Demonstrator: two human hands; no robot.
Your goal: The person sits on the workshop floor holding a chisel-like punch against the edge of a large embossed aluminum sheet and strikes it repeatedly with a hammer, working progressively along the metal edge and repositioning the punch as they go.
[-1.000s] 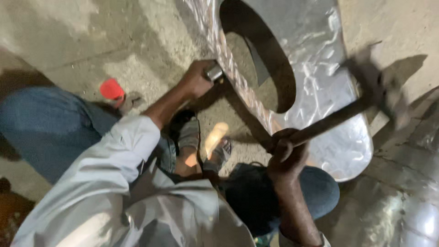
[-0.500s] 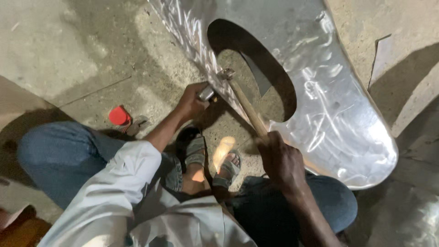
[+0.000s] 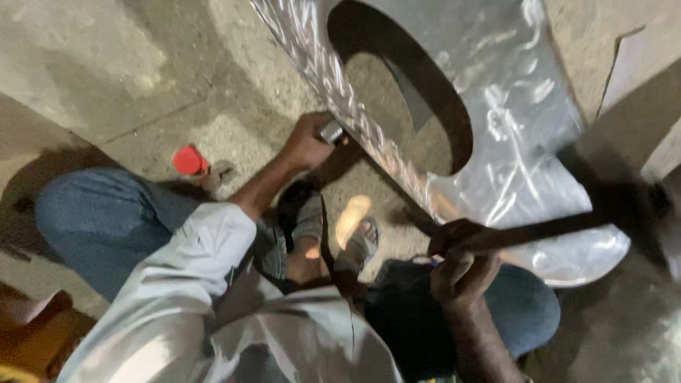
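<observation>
A shiny metal sheet point(image 3: 514, 113) with a large oval cut-out point(image 3: 408, 92) lies on the concrete floor. My left hand point(image 3: 305, 144) grips a short metal chisel point(image 3: 330, 132), whose tip rests on the sheet's near edge. My right hand point(image 3: 461, 268) is closed on the wooden handle of a hammer point(image 3: 560, 225). The handle points to the right over the sheet's lower corner. The hammer's head is a dark blur at the far right. I am squatting, with my sandalled foot point(image 3: 358, 240) between my knees.
A small red cap point(image 3: 189, 160) lies on the floor beside my left knee point(image 3: 106, 220). Another sheet edge point(image 3: 642, 85) sits at the upper right. A brown object point(image 3: 32, 333) is at the lower left corner.
Half a second ago the hammer head was down on the chisel at the sheet's edge. Now my right hand has swung it back out to the right. My left hand keeps the chisel in place.
</observation>
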